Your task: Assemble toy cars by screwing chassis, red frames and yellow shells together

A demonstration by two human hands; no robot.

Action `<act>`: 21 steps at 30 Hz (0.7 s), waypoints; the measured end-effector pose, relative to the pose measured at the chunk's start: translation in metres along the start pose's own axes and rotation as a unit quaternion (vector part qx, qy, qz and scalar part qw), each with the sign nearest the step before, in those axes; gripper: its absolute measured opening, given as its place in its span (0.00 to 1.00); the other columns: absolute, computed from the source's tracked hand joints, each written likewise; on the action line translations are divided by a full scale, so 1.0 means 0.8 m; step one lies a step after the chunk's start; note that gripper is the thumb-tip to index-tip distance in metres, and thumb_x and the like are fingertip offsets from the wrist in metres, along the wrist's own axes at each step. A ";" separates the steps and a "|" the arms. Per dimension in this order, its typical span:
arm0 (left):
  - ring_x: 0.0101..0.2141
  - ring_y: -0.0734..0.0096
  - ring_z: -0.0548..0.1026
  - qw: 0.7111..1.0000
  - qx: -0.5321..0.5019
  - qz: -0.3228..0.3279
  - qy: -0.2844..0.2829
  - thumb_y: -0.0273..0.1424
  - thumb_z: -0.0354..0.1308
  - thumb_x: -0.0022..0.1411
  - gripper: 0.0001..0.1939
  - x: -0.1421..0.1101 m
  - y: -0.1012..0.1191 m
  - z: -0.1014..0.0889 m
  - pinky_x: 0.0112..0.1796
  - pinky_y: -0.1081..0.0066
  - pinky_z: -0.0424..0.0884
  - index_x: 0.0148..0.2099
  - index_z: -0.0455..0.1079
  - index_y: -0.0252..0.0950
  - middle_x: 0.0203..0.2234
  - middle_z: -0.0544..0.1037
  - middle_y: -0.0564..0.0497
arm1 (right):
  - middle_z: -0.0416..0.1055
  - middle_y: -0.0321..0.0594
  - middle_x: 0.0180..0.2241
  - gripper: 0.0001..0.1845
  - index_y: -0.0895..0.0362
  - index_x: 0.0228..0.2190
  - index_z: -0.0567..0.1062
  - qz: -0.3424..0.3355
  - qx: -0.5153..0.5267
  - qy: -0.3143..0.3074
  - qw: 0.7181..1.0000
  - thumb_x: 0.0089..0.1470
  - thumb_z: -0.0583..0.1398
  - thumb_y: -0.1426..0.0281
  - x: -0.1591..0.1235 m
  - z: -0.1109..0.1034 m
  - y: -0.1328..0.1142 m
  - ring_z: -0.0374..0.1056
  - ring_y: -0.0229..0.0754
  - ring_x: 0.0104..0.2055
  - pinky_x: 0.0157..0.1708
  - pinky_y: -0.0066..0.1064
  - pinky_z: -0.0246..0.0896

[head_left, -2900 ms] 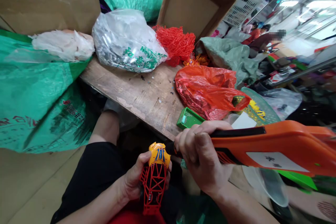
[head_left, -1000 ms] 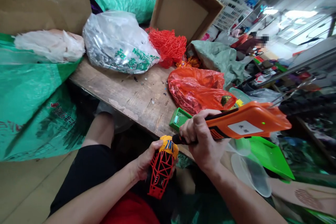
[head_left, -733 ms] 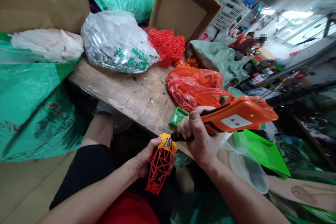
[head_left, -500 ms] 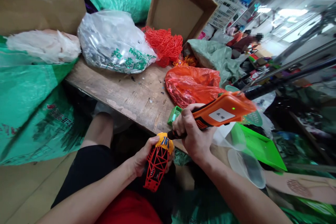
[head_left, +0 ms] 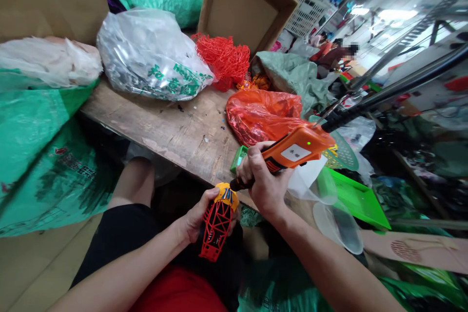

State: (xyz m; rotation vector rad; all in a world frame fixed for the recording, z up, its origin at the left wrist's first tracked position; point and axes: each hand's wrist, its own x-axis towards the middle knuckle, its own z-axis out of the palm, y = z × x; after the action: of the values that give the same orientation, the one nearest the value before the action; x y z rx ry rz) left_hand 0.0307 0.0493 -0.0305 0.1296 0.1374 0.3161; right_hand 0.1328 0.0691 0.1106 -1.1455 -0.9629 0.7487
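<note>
I see a worn wooden bench (head_left: 161, 126) with a clear plastic bag (head_left: 146, 56) of dark bits, red plastic netting (head_left: 221, 58), a red-orange plastic bag (head_left: 259, 112); cardboard box (head_left: 244, 7) behind, green woven sack (head_left: 36, 141) left, green tray (head_left: 356, 200) right.

Left hand (head_left: 199, 217): bare, no glove, no ring visible, fingers partly hidden
Right hand (head_left: 261, 183): bare, no glove, knuckles and short nails showing
Left forearm (head_left: 124, 265): bare, no sleeve, watch or band in view
Right forearm (head_left: 321, 263): bare, no sleeve, slim, no markings seen
Shorts (head_left: 113, 243): black, plain, no print visible
Lower leg (head_left: 133, 183): bare below the shorts hem, only one leg clearly visible
Top (head_left: 175, 292): red, plain fabric, only the lower front in view, cut off by frame edge
</note>
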 end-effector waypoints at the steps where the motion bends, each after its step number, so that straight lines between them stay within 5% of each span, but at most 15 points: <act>1: 0.25 0.71 0.74 1.000 0.000 0.002 0.001 0.54 0.59 0.57 0.30 0.000 0.000 0.000 0.26 0.72 0.69 0.41 0.75 0.29 0.28 0.75 0.48 | 0.58 0.22 0.14 0.12 0.53 0.30 0.68 -0.002 -0.001 0.002 1.000 0.58 0.65 0.63 0.000 0.000 0.000 0.55 0.29 0.12 0.11 0.21 0.57; 11: 0.24 0.71 0.73 1.000 0.007 0.011 0.027 0.55 0.62 0.54 0.30 -0.002 -0.003 0.004 0.26 0.73 0.68 0.40 0.76 0.29 0.27 0.75 0.49 | 0.59 0.22 0.15 0.12 0.55 0.29 0.69 -0.004 -0.004 0.003 1.000 0.57 0.66 0.64 0.005 0.001 -0.007 0.56 0.29 0.12 0.12 0.22 0.57; 21: 0.24 0.74 0.70 0.999 0.017 0.009 0.031 0.57 0.60 0.55 0.31 -0.003 -0.006 -0.003 0.27 0.74 0.67 0.37 0.75 0.30 0.26 0.72 0.51 | 0.58 0.20 0.14 0.15 0.54 0.33 0.69 -0.102 0.017 0.062 0.993 0.54 0.69 0.62 0.065 -0.043 -0.016 0.54 0.29 0.13 0.15 0.24 0.56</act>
State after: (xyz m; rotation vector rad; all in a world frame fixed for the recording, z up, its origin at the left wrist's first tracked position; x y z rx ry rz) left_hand 0.0294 0.0441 -0.0336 0.1540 0.2032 0.3352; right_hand 0.1854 0.0978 0.1309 -1.0344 -0.9424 0.5215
